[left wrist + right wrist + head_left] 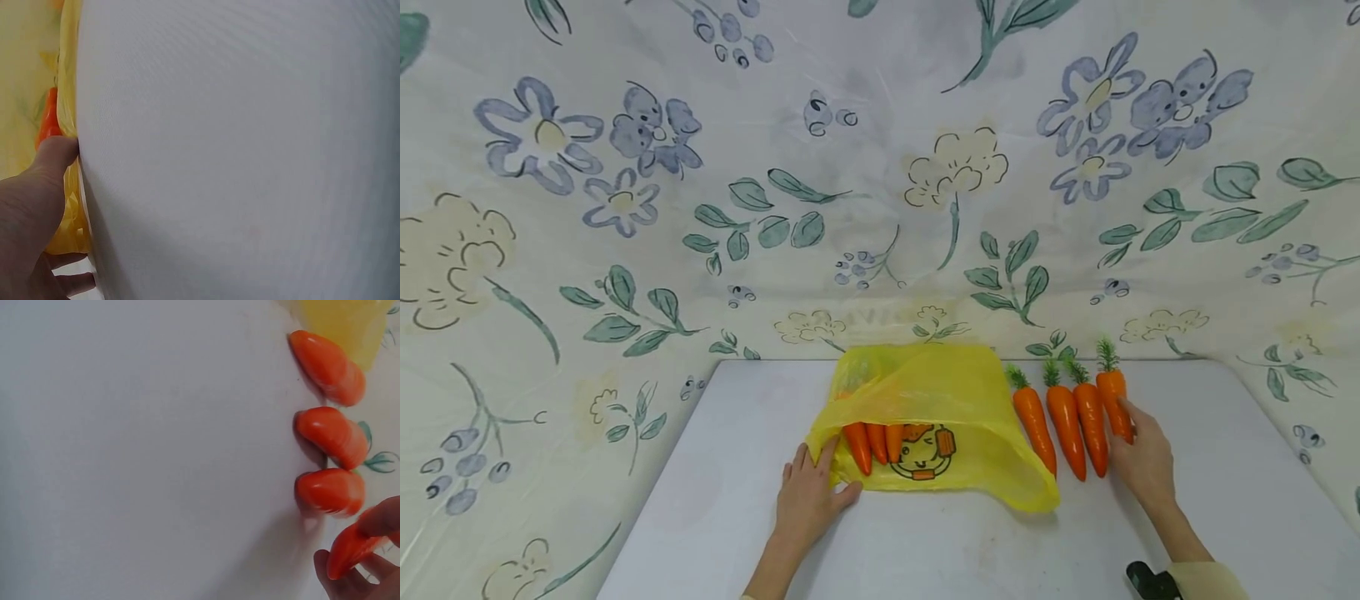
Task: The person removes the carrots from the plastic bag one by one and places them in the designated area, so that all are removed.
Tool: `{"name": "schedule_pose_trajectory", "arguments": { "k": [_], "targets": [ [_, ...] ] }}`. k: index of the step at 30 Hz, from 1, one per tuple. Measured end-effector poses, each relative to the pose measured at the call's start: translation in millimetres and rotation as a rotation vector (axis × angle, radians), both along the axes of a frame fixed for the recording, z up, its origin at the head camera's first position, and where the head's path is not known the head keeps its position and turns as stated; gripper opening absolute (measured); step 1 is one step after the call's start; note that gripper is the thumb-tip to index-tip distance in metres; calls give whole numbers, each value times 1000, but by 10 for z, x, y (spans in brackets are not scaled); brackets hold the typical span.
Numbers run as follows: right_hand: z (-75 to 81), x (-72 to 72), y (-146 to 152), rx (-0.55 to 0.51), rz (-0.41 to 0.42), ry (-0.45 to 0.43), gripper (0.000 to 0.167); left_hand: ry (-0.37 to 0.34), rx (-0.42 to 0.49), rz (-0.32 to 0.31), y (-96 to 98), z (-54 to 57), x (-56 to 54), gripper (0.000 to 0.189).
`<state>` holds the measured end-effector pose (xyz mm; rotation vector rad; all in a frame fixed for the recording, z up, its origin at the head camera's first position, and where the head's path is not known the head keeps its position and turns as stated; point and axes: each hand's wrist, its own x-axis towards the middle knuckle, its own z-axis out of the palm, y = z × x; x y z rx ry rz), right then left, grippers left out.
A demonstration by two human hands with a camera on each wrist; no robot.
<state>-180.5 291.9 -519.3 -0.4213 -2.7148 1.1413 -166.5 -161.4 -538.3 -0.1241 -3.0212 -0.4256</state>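
Observation:
A yellow plastic bag (925, 383) lies flat with its mouth toward me and a cartoon face printed on it. Tips of three orange carrots (857, 448) show inside the mouth; their other ends are covered by the plastic. My left hand (808, 500) rests at the bag's left front corner, thumb spread from the fingers. In the left wrist view, its thumb (55, 155) lies beside the bag. At the far right of a carrot row, my right hand (1144, 458) pinches a carrot (1111, 385) with a leafy green top. In the right wrist view, this carrot (345, 550) sits between thumb and fingers.
Three more carrots (1066, 429) with green tops lie side by side between the bag and my right hand. The leftmost one meets the bag's right edge. Beneath everything is a white table (722, 467). Behind it hangs a flower-patterned cloth (880, 167). A black object (1150, 581) sits by the right sleeve.

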Motion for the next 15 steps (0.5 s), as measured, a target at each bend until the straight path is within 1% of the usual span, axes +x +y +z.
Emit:
{"name": "schedule_pose_trajectory", "arguments": {
  "k": [6,9,12,15],
  "targets": [
    [-48,-4,30,7,-8,-56,60,-5,-6,-5,-2,19,-3,80],
    [-62,-12,43,13,-4,-71,60,-13,-3,-1,2,27,-5,80],
    [-63,-10,54,20,21,-68,60,-15,-2,2,-3,29,-3,80],
    [-59,8,64,42,66,-66,59,-21,-1,3,-6,28,3,80]
  ]
}}
